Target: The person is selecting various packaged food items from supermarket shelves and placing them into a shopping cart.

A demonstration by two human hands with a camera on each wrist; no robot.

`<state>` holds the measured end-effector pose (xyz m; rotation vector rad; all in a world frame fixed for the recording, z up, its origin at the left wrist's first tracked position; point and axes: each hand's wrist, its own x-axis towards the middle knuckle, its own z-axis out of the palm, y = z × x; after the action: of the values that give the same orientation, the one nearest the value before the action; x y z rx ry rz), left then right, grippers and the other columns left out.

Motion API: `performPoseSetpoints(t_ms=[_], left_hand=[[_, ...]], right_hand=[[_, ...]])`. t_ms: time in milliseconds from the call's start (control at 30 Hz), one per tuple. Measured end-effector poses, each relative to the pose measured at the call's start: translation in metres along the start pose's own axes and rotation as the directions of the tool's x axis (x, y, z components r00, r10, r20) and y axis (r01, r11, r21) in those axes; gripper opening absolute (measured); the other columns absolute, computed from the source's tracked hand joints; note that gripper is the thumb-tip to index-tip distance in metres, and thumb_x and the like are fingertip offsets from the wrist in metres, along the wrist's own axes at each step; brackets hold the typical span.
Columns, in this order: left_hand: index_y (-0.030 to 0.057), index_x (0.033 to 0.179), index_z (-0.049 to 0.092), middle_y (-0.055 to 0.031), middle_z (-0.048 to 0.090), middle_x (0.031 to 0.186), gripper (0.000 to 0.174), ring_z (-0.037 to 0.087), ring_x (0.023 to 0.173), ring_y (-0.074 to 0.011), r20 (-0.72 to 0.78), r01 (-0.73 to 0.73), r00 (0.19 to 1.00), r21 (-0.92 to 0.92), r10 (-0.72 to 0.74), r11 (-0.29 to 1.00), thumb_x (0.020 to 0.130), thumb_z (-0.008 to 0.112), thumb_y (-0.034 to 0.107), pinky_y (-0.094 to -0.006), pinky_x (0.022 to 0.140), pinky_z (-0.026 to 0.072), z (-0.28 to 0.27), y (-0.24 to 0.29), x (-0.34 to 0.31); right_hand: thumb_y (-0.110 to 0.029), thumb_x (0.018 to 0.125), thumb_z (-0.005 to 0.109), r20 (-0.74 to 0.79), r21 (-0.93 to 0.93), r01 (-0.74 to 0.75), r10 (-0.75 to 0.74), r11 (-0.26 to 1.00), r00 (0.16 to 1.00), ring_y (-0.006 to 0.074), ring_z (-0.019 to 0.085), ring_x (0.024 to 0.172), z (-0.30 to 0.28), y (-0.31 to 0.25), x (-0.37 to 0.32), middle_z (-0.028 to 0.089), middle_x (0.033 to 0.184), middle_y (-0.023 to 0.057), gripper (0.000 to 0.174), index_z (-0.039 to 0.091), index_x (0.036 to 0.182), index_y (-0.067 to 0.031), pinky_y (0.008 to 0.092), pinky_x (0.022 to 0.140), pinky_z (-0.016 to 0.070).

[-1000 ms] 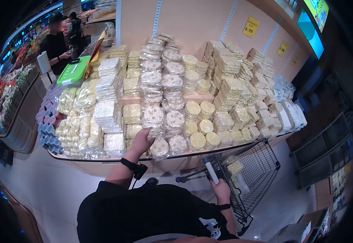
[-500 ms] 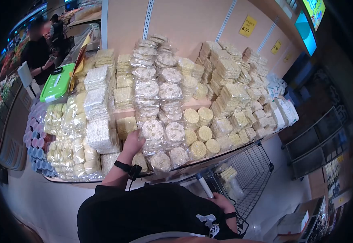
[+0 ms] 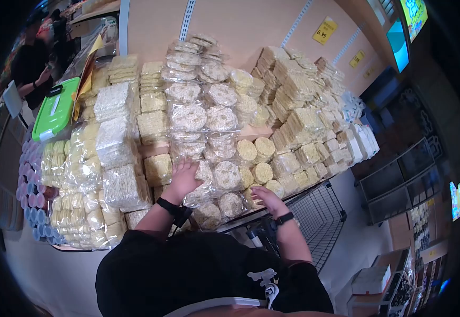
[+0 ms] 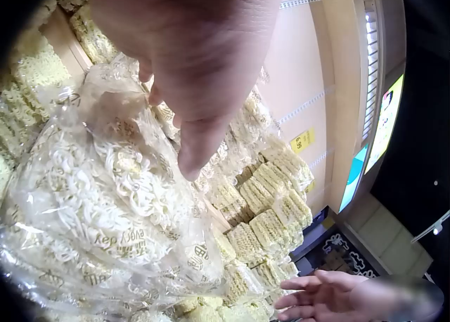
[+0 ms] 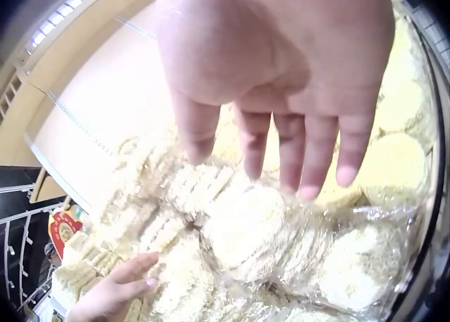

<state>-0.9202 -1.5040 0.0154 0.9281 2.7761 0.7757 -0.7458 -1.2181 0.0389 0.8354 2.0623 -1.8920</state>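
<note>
My left hand (image 3: 185, 179) lies over the left side of a clear-wrapped pack of round dried noodle cakes (image 3: 204, 180), fingers extended. In the left wrist view its thumb (image 4: 193, 149) points down beside the printed wrapper of a noodle pack (image 4: 119, 202); some fingertips are hidden behind the hand. My right hand (image 3: 268, 201) hovers in front of the yellow round noodle cakes (image 3: 263, 173), palm turned toward the left hand. The right wrist view shows its straight, parted fingers (image 5: 316, 153) over wrapped round noodles (image 5: 242, 227), with nothing held.
Stacks of square noodle cakes (image 3: 298, 87) rise at the back right, white noodle packs (image 3: 116, 142) on the left. A shopping cart (image 3: 314, 227) stands at the display's front edge, right of my body. A green-lidded box (image 3: 55, 108) sits far left, near another person (image 3: 32, 68).
My right hand has let go of the cart handle and moved up and left to the noodles. The left hand has shifted onto the round noodle pack, its fingers now visible. The view has drifted right.
</note>
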Motion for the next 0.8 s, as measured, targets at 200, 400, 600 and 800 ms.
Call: performPoseSetpoints(t_ms=[200,400,600,800], left_hand=[[0.0118,0.134,0.041,-0.0171,0.030,0.144,0.075,0.022,0.135,-0.0350,0.127,0.044,0.991,0.022,-0.047,0.999,0.071,0.069,0.041,-0.0514,0.108,0.0160,-0.011,-0.001,0.018],[0.0145,0.138,0.036,-0.0183,0.033,0.142,0.084,0.027,0.132,-0.0333,0.239,0.020,0.969,0.146,-0.055,0.989,0.069,0.070,0.046,-0.0488,0.105,0.0215,-0.019,0.005,0.027],[0.0148,0.139,0.034,-0.0195,0.043,0.130,0.091,0.035,0.125,-0.0356,0.259,-0.025,0.965,0.236,-0.039,0.971,0.064,0.073,0.051,-0.0509,0.102,0.0228,-0.013,0.010,0.032],[0.0152,0.141,0.030,-0.0213,0.044,0.127,0.097,0.038,0.121,-0.0388,0.236,-0.028,0.970,0.340,-0.056,0.940,0.063,0.073,0.054,-0.0521,0.100,0.0245,-0.017,0.017,0.035]], right_hand=[[-0.039,0.077,0.067,-0.284,-0.245,0.043,-0.114,0.968,0.952,0.0232,0.061,0.089,0.038,0.034,0.094,0.064,0.100,0.0125,0.055,0.056,0.109,0.0042,0.0328,0.076,0.0471],[-0.050,0.070,0.067,-0.221,-0.459,0.030,-0.147,0.888,0.964,0.0348,0.058,0.101,0.056,0.019,0.118,0.061,0.107,0.0238,0.070,0.056,0.107,0.0084,0.0376,0.088,0.0447],[-0.056,0.064,0.067,-0.309,-0.565,-0.133,-0.059,0.814,0.949,0.0361,0.057,0.104,0.052,0.021,0.141,0.060,0.107,0.0265,0.079,0.055,0.109,0.0084,0.0382,0.090,0.0444],[-0.044,0.066,0.072,-0.278,-0.440,-0.044,-0.089,0.897,0.956,0.0327,0.063,0.083,0.054,0.016,0.136,0.062,0.099,0.0231,0.064,0.055,0.101,0.0075,0.0334,0.073,0.0498]])
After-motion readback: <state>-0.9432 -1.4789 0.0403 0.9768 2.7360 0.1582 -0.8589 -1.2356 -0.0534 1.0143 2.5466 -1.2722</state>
